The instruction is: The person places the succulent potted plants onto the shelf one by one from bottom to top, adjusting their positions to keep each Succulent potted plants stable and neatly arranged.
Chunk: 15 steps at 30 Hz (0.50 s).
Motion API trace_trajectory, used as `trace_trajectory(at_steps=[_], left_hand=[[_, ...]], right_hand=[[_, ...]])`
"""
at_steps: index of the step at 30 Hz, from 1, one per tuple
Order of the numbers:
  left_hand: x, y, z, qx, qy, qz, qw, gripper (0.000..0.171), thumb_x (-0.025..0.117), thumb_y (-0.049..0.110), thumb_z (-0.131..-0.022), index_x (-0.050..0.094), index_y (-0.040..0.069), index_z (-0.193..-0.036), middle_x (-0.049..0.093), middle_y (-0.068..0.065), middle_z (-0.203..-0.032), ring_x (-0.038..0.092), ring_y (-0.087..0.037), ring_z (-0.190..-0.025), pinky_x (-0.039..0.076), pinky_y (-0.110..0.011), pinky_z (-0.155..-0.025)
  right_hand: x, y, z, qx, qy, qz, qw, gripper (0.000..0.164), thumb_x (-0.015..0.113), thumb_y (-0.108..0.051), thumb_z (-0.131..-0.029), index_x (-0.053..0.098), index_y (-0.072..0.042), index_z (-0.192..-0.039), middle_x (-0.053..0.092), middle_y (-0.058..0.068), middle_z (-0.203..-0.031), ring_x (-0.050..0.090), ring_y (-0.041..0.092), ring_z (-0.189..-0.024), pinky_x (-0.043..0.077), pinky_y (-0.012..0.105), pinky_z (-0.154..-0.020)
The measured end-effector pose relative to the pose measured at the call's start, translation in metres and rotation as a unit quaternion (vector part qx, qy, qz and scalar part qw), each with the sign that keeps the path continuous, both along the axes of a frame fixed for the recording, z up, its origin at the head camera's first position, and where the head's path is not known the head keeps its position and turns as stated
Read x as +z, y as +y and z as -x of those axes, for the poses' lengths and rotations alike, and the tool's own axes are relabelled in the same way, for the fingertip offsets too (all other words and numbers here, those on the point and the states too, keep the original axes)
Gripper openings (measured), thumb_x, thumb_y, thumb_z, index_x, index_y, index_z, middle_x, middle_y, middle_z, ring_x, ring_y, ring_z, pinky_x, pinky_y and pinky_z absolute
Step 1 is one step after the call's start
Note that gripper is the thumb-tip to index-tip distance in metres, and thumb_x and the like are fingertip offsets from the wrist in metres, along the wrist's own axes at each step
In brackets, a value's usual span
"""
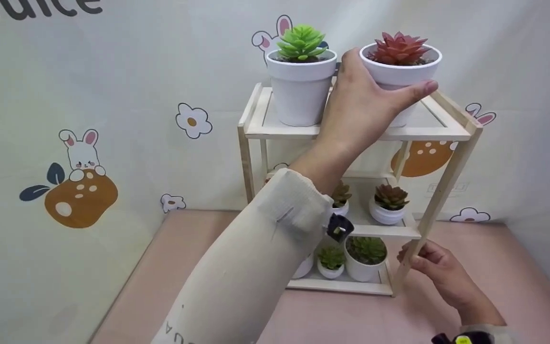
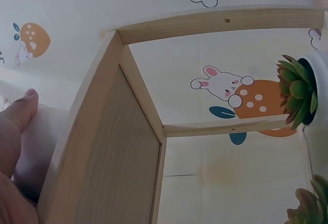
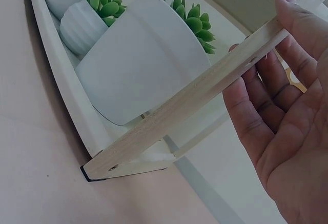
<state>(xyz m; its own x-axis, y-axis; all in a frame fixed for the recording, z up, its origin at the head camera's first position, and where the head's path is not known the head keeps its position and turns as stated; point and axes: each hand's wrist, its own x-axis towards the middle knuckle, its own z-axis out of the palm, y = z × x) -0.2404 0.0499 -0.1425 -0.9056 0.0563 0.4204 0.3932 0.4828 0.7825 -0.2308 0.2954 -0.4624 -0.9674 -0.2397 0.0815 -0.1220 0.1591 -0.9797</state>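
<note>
On the top tier of a wooden plant shelf (image 1: 284, 131), my left hand (image 1: 361, 102) grips a white pot with a red succulent (image 1: 401, 71), its thumb across the pot's front. Most of those fingers are hidden behind the pot. A white pot with a bright green succulent (image 1: 302, 95) stands to the left of this hand. Lower down, my right hand (image 1: 447, 274) holds the shelf's front right leg (image 1: 439, 193). In the right wrist view, thumb and fingertips lie on either side of that leg (image 3: 195, 96).
Small brown-red succulents in white pots (image 1: 388, 212) sit on the middle tier. The bottom tier carries green succulents, including one in a larger white pot (image 1: 365, 267). My left sleeve (image 1: 246, 258) covers part of the shelf. Behind hangs a printed backdrop (image 1: 136, 62); the tabletop (image 1: 332, 317) is pink.
</note>
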Motion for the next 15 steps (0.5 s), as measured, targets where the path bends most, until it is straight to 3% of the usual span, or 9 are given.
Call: trace_trajectory(at_steps=[7,15], left_hand=[[0.0018,0.0019,0.0018,0.016,-0.022,0.029,0.9992,0.101,0.075,0.068,-0.066,0.025,0.023,-0.141,0.045,0.013,-0.128,0.049,-0.003,-0.117,0.042,-0.017,-0.098],[0.0018,0.0020,0.0005,0.023,-0.028,0.037,0.9986,0.097,0.073,0.069,-0.067,0.027,0.023,-0.139,0.045,0.013,-0.128,0.049,-0.003,-0.116,0.043,-0.019,-0.097]], right_hand=[[-0.0002,0.0001,0.0014,-0.012,-0.018,-0.006,1.000,0.034,0.054,-0.016,-0.099,0.049,0.007,-0.123,0.064,0.006,-0.110,0.063,0.019,-0.107,0.051,0.029,-0.093],[0.0005,-0.0004,-0.0004,-0.006,-0.007,0.004,1.000,0.033,0.053,-0.013,-0.099,0.048,0.011,-0.121,0.065,0.004,-0.107,0.064,0.019,-0.106,0.052,0.029,-0.091]])
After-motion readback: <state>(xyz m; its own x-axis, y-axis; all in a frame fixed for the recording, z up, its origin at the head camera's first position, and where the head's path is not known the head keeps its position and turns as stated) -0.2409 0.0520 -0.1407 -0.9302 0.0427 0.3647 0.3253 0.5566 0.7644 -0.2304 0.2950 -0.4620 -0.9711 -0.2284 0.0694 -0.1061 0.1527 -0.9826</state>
